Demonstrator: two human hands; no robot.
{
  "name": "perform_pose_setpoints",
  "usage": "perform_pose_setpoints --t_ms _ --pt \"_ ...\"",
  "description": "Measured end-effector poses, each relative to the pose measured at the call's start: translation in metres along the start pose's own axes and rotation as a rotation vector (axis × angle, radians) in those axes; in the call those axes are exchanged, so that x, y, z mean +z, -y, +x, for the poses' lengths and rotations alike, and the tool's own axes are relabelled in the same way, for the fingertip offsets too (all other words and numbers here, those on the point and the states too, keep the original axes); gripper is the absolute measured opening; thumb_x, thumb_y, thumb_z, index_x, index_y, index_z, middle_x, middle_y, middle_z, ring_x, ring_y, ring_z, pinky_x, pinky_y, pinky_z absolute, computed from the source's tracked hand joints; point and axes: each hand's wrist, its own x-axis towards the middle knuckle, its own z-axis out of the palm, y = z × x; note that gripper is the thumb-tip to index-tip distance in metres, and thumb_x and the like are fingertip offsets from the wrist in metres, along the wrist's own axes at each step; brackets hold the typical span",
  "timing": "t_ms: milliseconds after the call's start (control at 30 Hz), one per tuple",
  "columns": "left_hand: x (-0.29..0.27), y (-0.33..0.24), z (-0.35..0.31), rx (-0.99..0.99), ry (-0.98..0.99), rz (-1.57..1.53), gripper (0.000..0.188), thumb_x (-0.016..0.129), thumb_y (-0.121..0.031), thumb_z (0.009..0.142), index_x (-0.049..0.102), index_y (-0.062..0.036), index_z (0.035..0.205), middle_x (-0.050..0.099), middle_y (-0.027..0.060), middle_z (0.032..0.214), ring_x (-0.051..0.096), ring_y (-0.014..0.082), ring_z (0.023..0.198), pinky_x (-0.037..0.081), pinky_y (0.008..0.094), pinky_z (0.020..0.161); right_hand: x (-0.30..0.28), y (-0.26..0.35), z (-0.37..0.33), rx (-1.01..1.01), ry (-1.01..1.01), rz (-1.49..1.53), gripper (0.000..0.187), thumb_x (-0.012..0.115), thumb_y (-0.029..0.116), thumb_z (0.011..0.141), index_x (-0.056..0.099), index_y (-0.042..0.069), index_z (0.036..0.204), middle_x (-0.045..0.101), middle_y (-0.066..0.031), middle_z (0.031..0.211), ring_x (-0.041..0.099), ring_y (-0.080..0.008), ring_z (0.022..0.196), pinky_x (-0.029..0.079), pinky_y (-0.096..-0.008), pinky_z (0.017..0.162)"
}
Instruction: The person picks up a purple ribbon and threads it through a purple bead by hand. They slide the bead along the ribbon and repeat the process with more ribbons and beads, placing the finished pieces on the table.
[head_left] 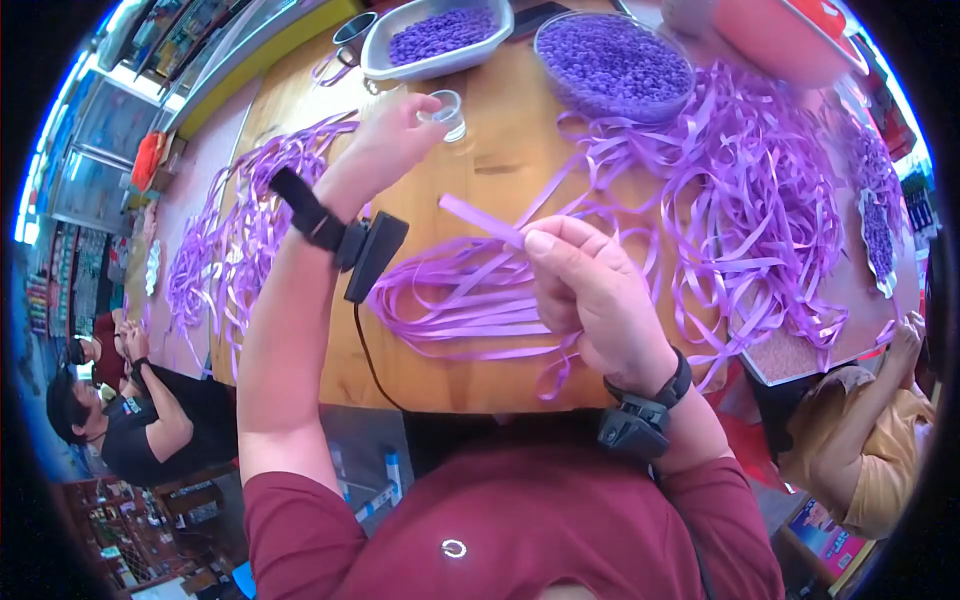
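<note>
My left hand (395,135) reaches to the far part of the table, with its thumb and finger closed at the rim of a small clear cup (455,128). The inside of that cup is too blurred to make out. In front of me my right hand (595,285) pinches a purple ribbon (480,217), its short end sticking out to the left past the fingertips. Below lies a looped bundle of the same ribbon (430,300), laid out across the wood.
On the wooden table (490,165) stand a white tray (375,58) and a round clear bowl (685,85), both with small purple pieces. Ribbon heaps (750,190) spread at right and left. A pink basin (770,45) sits far right. People sit at both sides.
</note>
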Motion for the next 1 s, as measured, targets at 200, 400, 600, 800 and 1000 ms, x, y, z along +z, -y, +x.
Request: perform_pose_setpoints --t_ms 200,400,600,800,1000 --pt "0.012 -0.007 0.03 -0.277 0.316 0.184 0.034 0.054 -0.027 0.078 0.056 -0.0026 0.101 0.051 0.0005 0.065 0.047 0.0072 0.056 0.036 0.0227 0.047 -0.002 0.003 -0.002 0.021 0.054 0.017 0.011 0.05 0.018 0.087 0.052 0.007 0.09 0.034 0.0074 0.057 0.026 -0.0022 0.045 0.019 -0.0185 0.04" --pt "0.0 -0.021 -0.005 -0.18 -0.041 -0.093 0.025 0.054 -0.024 0.081 0.056 -0.0033 0.094 0.05 -0.0013 0.064 0.044 0.0054 0.054 0.035 0.0196 0.048 -0.005 0.003 0.003 -0.059 -0.048 0.059 0.01 0.051 0.017 0.087 0.052 0.007 0.089 0.036 0.0074 0.057 0.028 -0.0023 0.045 0.021 -0.0179 0.042" --pt "-0.006 -0.053 -0.083 -0.107 -0.044 -0.636 0.022 0.051 -0.015 0.084 0.054 0.0006 0.099 0.051 -0.0008 0.072 0.045 0.0043 0.059 0.036 0.0174 0.053 0.002 0.006 0.002 -0.194 -0.094 -0.145 0.011 0.052 0.016 0.087 0.054 0.006 0.089 0.041 0.0066 0.059 0.032 -0.0012 0.047 0.024 -0.0172 0.043" --pt "-0.005 -0.057 -0.109 0.068 -0.012 -0.749 0.015 0.051 -0.006 0.084 0.057 0.0023 0.095 0.052 0.0024 0.078 0.047 0.0048 0.06 0.037 0.0174 0.053 0.016 0.007 -0.001 -0.141 0.013 -0.257 0.014 0.052 0.014 0.088 0.054 0.001 0.094 0.053 0.0043 0.081 0.043 -0.0001 0.07 0.035 -0.0157 0.06" --pt "-0.004 -0.038 -0.116 0.167 -0.05 -0.695 0.01 0.055 0.001 0.08 0.059 0.0018 0.089 0.052 0.001 0.072 0.047 0.0052 0.06 0.036 0.0178 0.051 0.026 -0.004 0.012 -0.399 -0.009 -0.867 0.026 0.049 0.012 0.088 0.046 0.0 0.111 0.052 -0.0004 0.086 0.049 -0.0058 0.077 0.04 -0.0187 0.067"
